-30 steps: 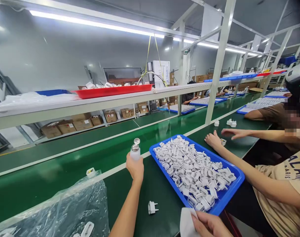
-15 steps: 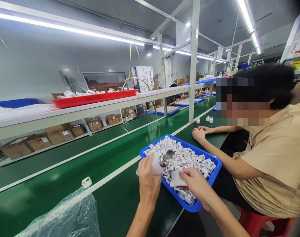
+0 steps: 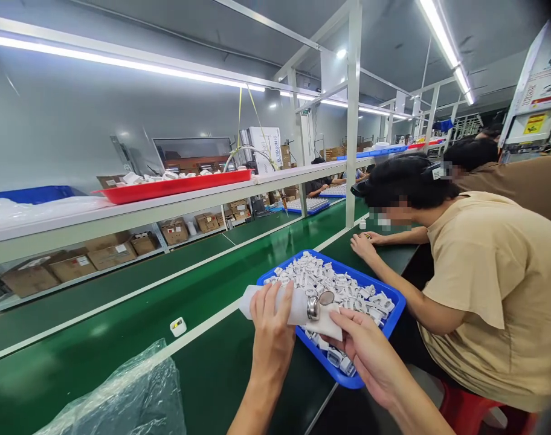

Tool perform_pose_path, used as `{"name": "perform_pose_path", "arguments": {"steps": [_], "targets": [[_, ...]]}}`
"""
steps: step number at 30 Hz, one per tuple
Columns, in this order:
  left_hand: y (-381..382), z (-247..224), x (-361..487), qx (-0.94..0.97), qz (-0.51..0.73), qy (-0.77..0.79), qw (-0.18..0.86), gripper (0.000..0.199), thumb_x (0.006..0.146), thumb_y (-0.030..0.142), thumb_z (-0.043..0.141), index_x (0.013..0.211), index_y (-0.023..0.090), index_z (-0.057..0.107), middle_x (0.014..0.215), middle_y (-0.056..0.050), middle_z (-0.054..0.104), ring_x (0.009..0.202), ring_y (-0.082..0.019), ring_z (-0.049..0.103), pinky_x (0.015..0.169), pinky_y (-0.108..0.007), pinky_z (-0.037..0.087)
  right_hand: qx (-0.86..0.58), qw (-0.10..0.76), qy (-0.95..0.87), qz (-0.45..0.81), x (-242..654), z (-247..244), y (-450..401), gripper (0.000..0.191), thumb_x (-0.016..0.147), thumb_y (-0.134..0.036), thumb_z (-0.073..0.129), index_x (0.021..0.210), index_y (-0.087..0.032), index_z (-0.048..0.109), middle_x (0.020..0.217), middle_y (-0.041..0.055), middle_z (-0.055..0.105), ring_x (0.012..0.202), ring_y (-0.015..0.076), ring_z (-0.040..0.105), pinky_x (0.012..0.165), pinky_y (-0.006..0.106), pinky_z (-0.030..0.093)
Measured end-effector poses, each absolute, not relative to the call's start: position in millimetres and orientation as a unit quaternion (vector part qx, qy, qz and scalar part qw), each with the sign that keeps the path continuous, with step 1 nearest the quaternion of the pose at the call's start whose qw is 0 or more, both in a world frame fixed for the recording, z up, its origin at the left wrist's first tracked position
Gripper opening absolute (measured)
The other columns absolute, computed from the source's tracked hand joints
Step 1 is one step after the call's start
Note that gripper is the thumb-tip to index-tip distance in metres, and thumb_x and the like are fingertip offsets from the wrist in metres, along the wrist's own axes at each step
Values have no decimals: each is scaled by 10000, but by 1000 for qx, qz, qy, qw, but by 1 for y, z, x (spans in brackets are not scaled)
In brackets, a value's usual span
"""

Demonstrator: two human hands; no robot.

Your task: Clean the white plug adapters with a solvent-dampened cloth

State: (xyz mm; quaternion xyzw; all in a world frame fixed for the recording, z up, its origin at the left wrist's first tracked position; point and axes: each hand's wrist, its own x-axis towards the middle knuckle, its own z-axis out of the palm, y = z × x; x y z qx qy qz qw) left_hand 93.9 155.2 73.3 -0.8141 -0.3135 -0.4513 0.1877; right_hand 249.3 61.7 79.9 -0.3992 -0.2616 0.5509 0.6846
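The left hand (image 3: 272, 329) is wrapped around a white bottle (image 3: 282, 305) tipped on its side, so its shiny metal top (image 3: 316, 304) points right. The right hand (image 3: 365, 350) holds a white cloth (image 3: 327, 323) pinched in its fingers, just under the metal top and touching it. Both are over the near end of a blue tray (image 3: 384, 323) full of small white plugs (image 3: 330, 284). A person in a tan shirt (image 3: 488, 290) sits to the right.

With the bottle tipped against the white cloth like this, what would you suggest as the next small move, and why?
Probably press the cloth in the right hand onto the metal cap of the bottle. The left hand holds it tipped sideways, cap already touching the cloth above the blue tray.
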Motion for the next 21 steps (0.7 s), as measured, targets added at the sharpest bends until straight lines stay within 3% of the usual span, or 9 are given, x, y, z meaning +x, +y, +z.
{"name": "perform_pose_path", "arguments": {"steps": [21], "targets": [[151, 91, 96, -824, -419, -292, 245, 684, 776, -143, 530, 1371, 182, 616, 1280, -169, 667, 1248, -369, 560, 1062, -587, 449, -369, 707, -256, 546, 246, 82, 58, 226, 860, -342, 735, 967, -156, 805, 1047, 91, 785, 995, 226, 693, 838, 289, 584]]}}
